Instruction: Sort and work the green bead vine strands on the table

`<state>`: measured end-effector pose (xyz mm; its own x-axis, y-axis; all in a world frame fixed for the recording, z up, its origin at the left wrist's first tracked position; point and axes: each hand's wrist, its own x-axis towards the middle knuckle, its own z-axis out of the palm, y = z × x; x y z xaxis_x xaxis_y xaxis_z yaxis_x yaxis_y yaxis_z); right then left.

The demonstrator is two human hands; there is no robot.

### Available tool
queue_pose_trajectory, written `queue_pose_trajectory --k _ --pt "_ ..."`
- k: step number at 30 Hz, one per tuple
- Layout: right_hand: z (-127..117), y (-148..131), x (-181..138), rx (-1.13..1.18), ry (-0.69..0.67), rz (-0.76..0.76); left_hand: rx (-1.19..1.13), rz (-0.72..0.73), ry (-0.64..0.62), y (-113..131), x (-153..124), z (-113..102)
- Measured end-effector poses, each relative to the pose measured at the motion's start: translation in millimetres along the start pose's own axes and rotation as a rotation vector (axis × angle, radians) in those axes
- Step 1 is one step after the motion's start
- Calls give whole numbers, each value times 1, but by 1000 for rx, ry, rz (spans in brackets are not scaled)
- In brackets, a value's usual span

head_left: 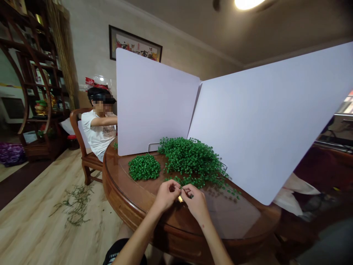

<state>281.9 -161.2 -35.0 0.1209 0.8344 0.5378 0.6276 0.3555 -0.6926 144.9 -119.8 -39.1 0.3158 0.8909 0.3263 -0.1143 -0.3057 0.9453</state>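
My left hand point(167, 194) and my right hand point(196, 200) meet over the near part of a round wooden table point(132, 206). Both are closed in a pinch on a small green plastic sprig point(185, 188) held between their fingertips. Just beyond the hands lies a big loose heap of green plastic sprigs point(193, 160). To its left sits a smaller, tighter pile of green pieces point(144, 167). A few stray green bits point(230, 193) lie scattered to the right of my hands.
Two white boards point(248, 121) stand upright on the table behind the heaps. A person in a white shirt point(97, 129) sits on a wooden chair at the table's far left. Green stems point(73, 206) litter the wooden floor. A dark shelf unit point(33, 81) stands at the left.
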Motion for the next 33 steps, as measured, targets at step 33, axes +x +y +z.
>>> queue_pose_trajectory --k 33 --pt "75 -66 109 415 -248 108 -135 -15 -62 4 -3 3"
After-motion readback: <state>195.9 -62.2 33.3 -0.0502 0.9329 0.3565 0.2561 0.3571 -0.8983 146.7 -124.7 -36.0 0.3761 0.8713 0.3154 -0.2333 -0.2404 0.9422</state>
